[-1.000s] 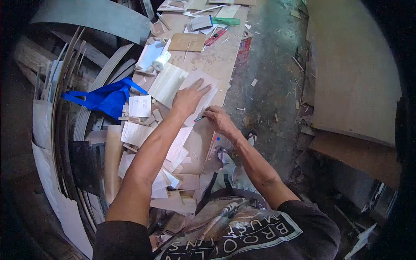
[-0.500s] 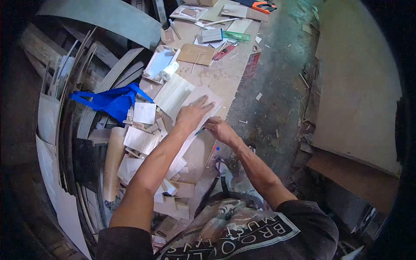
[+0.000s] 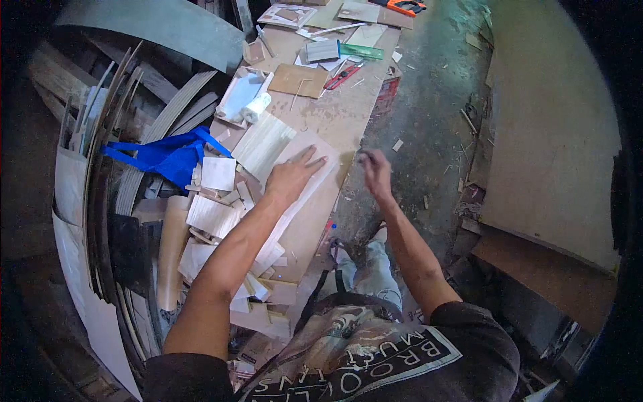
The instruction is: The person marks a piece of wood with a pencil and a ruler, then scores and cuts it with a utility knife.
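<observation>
My left hand (image 3: 293, 177) lies flat with its fingers spread on a pale, thin board (image 3: 315, 149) on the workbench. A wood-grained panel (image 3: 265, 144) lies just left of that board. Off the bench's right edge, over the floor, my right hand (image 3: 376, 175) is raised with its fingers curled together; what they hold is too small to tell. Below the left forearm are several pale wood pieces, among them a white square piece (image 3: 218, 173) and a wood-grained block (image 3: 213, 216).
Farther up the bench (image 3: 355, 100) lie a red utility knife (image 3: 343, 76), a brown panel (image 3: 299, 81), a green strip (image 3: 362, 51) and a shallow box (image 3: 242, 95) with a white roll (image 3: 256, 107). A blue bag (image 3: 161, 157) sits at left. A large sheet (image 3: 549, 147) stands at right.
My right hand has left the board's edge and moved right and up, off the bench. The teal tool seen by it earlier no longer shows. My left hand stays on the board.
</observation>
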`<state>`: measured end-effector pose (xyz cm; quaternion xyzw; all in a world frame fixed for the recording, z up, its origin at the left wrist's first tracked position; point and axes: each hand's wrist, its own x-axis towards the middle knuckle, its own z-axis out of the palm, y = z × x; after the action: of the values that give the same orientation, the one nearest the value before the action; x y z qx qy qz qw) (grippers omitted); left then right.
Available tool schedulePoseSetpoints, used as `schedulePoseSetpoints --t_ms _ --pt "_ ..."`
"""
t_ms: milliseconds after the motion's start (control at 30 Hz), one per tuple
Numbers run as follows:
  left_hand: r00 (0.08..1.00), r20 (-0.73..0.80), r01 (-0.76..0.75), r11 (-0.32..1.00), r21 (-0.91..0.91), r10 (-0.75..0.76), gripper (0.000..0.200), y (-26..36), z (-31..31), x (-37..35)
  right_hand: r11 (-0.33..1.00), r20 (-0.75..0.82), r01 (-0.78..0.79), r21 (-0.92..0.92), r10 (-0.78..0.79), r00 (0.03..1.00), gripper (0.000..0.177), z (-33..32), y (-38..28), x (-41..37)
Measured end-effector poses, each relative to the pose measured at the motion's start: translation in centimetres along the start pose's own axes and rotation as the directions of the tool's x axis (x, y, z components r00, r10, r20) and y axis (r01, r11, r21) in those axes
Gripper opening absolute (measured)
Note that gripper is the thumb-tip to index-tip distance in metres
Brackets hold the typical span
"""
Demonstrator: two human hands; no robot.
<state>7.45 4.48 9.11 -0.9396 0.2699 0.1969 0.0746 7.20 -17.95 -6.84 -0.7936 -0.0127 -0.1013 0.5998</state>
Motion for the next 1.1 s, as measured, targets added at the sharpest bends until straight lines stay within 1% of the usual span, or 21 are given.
schedulePoseSetpoints --t_ms 33,67,100,167,200,233,267,300,367,433,500,600,733,800,833,900,933,967,1033,1067,1100 --pt "0.999 -0.030 -0.015 1.000 0.008 0.015 0.087 -0.1 0.2 0.0 0.972 -0.142 -0.214 0.097 0.226 0.964 0.015 -0.1 0.3 0.3" --pt "0.998 -0.056 -0.030 0.999 0.016 0.031 0.087 -0.2 0.4 0.0 0.964 -0.168 -0.187 0.188 0.219 0.961 0.014 -0.2 0.6 0.2" --pt "0.998 -0.054 -0.035 0.999 0.017 0.036 0.087 -0.1 0.3 -0.1 0.964 -0.172 -0.189 0.188 0.222 0.960 0.014 -0.2 1.1 -0.5" --pt "1.000 0.012 -0.018 1.000 -0.014 0.018 0.084 -0.1 0.0 0.0 1.000 0.054 -0.005 -0.020 0.006 0.999 0.017 0.0 2.0 -2.1" --pt "1.000 0.014 -0.010 1.000 -0.018 0.010 0.084 -0.2 0.3 -0.1 1.000 0.063 -0.005 -0.018 0.006 0.998 0.017 0.1 1.2 -3.0" --pt "0.999 -0.044 -0.024 1.000 0.006 0.024 0.083 -0.3 0.8 -0.1 0.996 0.220 0.085 -0.034 -0.076 0.973 0.018 0.4 -0.1 -3.8" --pt "0.994 -0.103 -0.038 0.999 0.032 0.041 0.081 -0.4 1.2 0.1 0.983 0.371 0.178 -0.037 -0.152 0.916 0.019 0.8 -1.3 -4.3" --pt "0.994 -0.099 -0.036 0.999 0.028 0.038 0.081 -0.3 1.3 0.1 0.984 0.375 0.174 -0.036 -0.148 0.915 0.019 1.4 -2.1 -4.9" --pt "0.997 -0.073 -0.023 0.999 0.023 0.025 0.079 -0.3 0.9 0.1 0.952 0.510 0.258 -0.166 -0.142 0.849 0.022 2.7 -3.2 -5.5" --pt "0.996 -0.083 -0.018 1.000 0.024 0.020 0.079 -0.2 0.7 0.0 0.951 0.549 0.285 -0.120 -0.175 0.817 0.023 3.7 -3.7 -5.2" --pt "0.996 -0.090 -0.022 1.000 0.019 0.023 0.079 -0.1 0.7 -0.1 0.904 0.589 0.416 -0.097 -0.285 0.757 0.024 4.2 -4.0 -5.0" --pt "0.996 -0.091 -0.017 1.000 -0.005 0.016 0.079 -0.2 0.9 -0.2 0.911 0.606 0.411 -0.037 -0.307 0.734 0.024 4.9 -4.4 -4.7" --pt "0.998 -0.066 -0.010 1.000 -0.020 0.009 0.079 -0.3 0.9 0.1 0.921 0.562 0.387 0.034 -0.338 0.755 0.025 5.0 -4.1 -4.2" --pt "0.998 -0.056 -0.008 1.000 -0.023 0.007 0.079 -0.2 0.6 0.0 0.947 0.528 0.316 0.064 -0.301 0.794 0.025 4.3 -3.8 -3.8" --pt "1.000 -0.030 0.005 1.000 -0.011 -0.005 0.078 -0.1 0.3 0.0 0.946 0.528 0.319 0.060 -0.302 0.794 0.025 4.0 -3.3 -3.4" --pt "1.000 -0.007 0.016 1.000 0.000 -0.016 0.078 0.1 0.0 0.0 0.970 0.458 0.225 0.091 -0.242 0.856 0.020 3.0 -2.3 -2.2" --pt "1.000 0.006 0.026 1.000 0.006 -0.026 0.077 0.1 0.0 0.1 0.972 0.406 0.223 0.080 -0.236 0.883 0.022 1.9 -2.2 -1.5" --pt "0.999 0.023 0.036 0.999 0.010 -0.036 0.076 0.2 0.0 0.0 0.971 0.407 0.225 0.078 -0.238 0.882 0.022 1.3 -1.5 -1.0" --pt "0.999 0.022 0.037 0.999 0.012 -0.037 0.076 0.2 -0.1 0.0 0.977 0.234 0.211 -0.017 -0.202 0.951 0.018 0.2 0.5 0.2" --pt "0.999 0.025 0.033 0.999 0.017 -0.034 0.075 0.1 -0.1 0.0 0.976 0.233 0.215 -0.018 -0.205 0.951 0.018 -0.3 1.0 0.8" --pt "0.999 0.022 0.033 0.999 0.017 -0.033 0.075 0.1 0.4 0.2 0.986 0.094 -0.050 0.161 0.035 0.995 0.018 -0.9 1.1 1.5"
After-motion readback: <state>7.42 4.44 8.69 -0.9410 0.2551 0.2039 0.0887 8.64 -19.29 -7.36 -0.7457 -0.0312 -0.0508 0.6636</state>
